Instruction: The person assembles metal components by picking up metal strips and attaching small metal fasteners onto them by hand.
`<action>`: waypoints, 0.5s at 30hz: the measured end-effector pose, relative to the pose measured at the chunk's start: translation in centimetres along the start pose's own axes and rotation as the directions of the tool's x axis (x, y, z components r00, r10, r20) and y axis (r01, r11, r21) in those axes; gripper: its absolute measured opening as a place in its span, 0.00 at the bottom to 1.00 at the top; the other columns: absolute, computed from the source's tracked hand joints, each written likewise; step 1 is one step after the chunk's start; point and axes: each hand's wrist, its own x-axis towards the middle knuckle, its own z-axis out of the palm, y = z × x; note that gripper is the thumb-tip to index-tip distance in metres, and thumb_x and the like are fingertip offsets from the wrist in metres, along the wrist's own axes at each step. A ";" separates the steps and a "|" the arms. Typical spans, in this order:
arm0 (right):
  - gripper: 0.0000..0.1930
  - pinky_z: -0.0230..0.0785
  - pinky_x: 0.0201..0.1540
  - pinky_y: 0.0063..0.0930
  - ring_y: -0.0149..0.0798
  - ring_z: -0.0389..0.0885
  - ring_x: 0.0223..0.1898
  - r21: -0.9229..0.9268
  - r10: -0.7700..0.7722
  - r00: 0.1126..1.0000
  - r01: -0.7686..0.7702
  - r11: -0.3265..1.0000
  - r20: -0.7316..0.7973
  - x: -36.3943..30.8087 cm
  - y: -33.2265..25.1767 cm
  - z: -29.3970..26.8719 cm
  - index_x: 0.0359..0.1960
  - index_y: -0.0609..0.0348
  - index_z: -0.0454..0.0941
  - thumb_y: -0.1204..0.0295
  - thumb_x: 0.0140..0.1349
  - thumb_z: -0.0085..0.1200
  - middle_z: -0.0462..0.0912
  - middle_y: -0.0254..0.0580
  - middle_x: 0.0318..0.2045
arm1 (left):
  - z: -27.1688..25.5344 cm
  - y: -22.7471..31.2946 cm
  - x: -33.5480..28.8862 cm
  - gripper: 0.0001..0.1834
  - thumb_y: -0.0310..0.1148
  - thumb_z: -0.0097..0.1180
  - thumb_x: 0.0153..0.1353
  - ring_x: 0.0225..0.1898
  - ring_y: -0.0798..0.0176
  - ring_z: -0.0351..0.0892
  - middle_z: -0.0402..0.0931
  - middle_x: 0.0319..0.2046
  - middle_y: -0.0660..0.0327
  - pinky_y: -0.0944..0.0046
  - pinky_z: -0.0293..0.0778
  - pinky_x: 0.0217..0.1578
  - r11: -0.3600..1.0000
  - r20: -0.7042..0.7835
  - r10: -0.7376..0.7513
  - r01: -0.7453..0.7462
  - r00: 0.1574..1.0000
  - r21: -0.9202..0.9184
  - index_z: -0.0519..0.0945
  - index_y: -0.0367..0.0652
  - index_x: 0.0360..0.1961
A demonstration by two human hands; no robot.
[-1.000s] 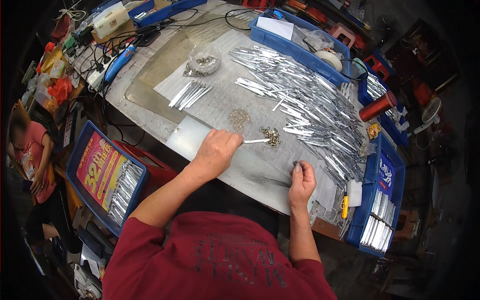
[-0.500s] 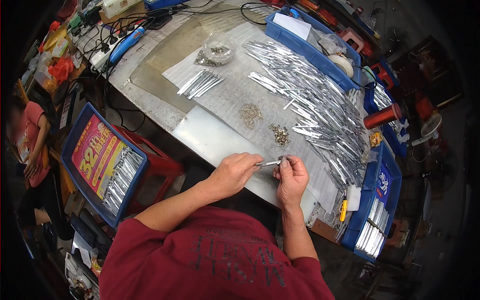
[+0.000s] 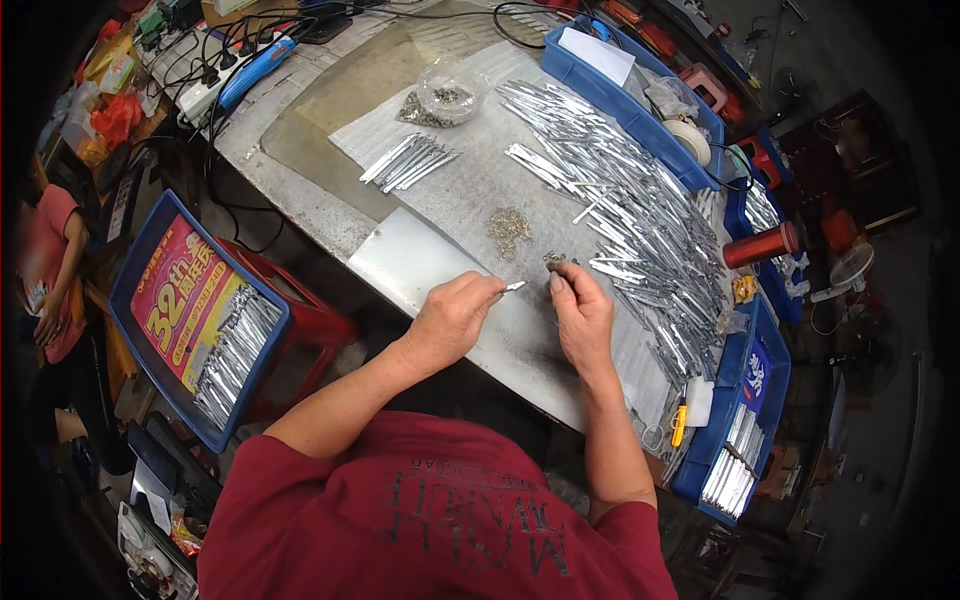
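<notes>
My left hand (image 3: 455, 318) is closed, with a thin silver metal strip (image 3: 515, 286) pinched between thumb and forefinger so that only its end sticks out. To the right, my right hand (image 3: 583, 318) has its thumb and fingertips together at the near edge of a small heap of brass-coloured metal fittings (image 3: 551, 256). Those fingers cover most of the heap, and what is between them is too small to make out. Just left of it lies a loose heap of fine gold-coloured pieces (image 3: 508, 230). A broad spread of silver metal strips (image 3: 640, 215) covers the table's right side.
A small row of strips (image 3: 412, 162) and a clear bag of fittings (image 3: 440, 100) lie farther back. Blue bins hold strips at left (image 3: 120, 300) and right (image 3: 722, 470). A yellow-handled tool (image 3: 679, 427) rests near the front edge. Another person (image 3: 55, 240) is at far left.
My hands have moved apart. The right has gone slightly forward from the strip to the brass-coloured heap; the left keeps the strip and has shifted a little left and forward.
</notes>
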 end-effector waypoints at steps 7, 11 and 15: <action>0.15 0.64 0.43 0.34 0.49 0.71 0.43 -0.445 -0.425 0.797 0.596 0.668 0.428 3.7 0.8 1.1 0.37 0.64 0.73 0.83 0.44 0.46 0.74 0.49 0.40 | 0.0 -0.5 -0.3 0.08 0.18 0.50 0.49 0.25 0.50 0.72 0.70 0.24 0.53 0.59 0.69 0.25 1.000 -0.013 -0.008 0.008 1.000 0.022 0.72 0.36 0.33; 0.15 0.63 0.46 0.36 0.48 0.70 0.44 -0.486 -0.404 0.742 0.661 0.571 0.535 3.9 0.2 1.8 0.38 0.64 0.72 0.82 0.44 0.46 0.74 0.47 0.40 | 0.0 -0.7 -0.5 0.09 0.18 0.50 0.48 0.25 0.50 0.72 0.70 0.24 0.53 0.59 0.69 0.24 1.000 -0.018 -0.003 0.003 1.000 0.021 0.72 0.35 0.33; 0.15 0.62 0.47 0.37 0.47 0.69 0.45 -0.535 -0.369 0.745 0.660 0.528 0.556 3.7 0.7 0.8 0.38 0.64 0.72 0.82 0.44 0.47 0.74 0.46 0.40 | 0.1 -0.7 -0.6 0.07 0.19 0.51 0.49 0.24 0.52 0.72 0.70 0.23 0.53 0.62 0.67 0.24 1.000 -0.031 -0.012 0.012 0.999 0.013 0.72 0.35 0.31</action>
